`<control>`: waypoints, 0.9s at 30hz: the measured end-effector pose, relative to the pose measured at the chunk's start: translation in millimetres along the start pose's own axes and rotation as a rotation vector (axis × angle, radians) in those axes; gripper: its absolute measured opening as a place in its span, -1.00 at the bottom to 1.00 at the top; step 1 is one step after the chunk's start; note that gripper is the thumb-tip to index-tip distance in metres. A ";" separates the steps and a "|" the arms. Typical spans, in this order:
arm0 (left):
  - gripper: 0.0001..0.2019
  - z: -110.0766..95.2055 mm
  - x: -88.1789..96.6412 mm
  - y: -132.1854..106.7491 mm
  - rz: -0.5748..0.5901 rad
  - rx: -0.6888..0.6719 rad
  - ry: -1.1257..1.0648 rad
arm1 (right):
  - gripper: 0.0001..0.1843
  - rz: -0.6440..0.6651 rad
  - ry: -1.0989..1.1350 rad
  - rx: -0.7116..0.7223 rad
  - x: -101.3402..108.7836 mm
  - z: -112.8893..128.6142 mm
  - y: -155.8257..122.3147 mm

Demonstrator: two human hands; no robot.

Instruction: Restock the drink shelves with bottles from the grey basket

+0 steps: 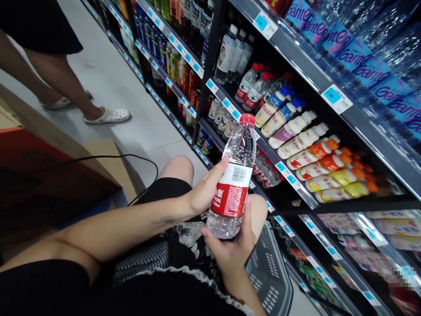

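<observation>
A clear plastic water bottle with a red cap and a red and white label is held above my lap, tilted slightly. My left hand grips its left side, thumb along the upper edge of the label; its other fingers are hidden behind the bottle. Under and around the base, my right hand is closed with thumb and fingers on either side. A barcode and small print on the label face me.
A drinks shelf with price tags and rows of bottles stands on the right. A grey plastic basket is beside my knee. A black cable crosses the left side. Another person's legs are in the aisle.
</observation>
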State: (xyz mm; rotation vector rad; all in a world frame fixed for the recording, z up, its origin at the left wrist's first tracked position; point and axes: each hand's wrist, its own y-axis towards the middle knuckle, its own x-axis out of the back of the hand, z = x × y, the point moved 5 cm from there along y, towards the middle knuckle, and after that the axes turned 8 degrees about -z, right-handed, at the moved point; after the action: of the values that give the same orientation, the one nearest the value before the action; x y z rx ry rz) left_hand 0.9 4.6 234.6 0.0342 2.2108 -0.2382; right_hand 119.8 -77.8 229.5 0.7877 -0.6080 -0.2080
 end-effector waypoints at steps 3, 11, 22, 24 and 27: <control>-0.34 -3.6 1.0 -3.8 -0.021 -0.028 0.027 | 0.04 -0.003 -0.019 0.017 0.5 4.3 -1.0; -0.28 -10.7 -5.4 -12.0 0.093 -0.027 0.014 | 0.05 -0.032 -0.065 0.055 -1.6 9.0 -2.2; -0.49 -44.1 6.2 -5.1 0.001 -0.226 0.356 | -0.24 -0.311 -0.207 0.241 6.0 1.9 0.6; -0.47 -39.9 10.0 -1.1 -0.044 -0.200 0.291 | -0.23 -0.307 -0.227 0.312 2.4 -3.5 -3.9; -0.50 -33.6 16.6 4.7 -0.132 -0.152 0.217 | -0.24 -0.281 -0.248 0.385 -5.2 -12.9 -9.9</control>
State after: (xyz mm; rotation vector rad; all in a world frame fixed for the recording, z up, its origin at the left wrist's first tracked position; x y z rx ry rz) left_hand -35.1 14.3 240.5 -0.1779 2.4446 -0.1435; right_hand 123.6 -74.9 213.1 1.2330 -0.7825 -0.4592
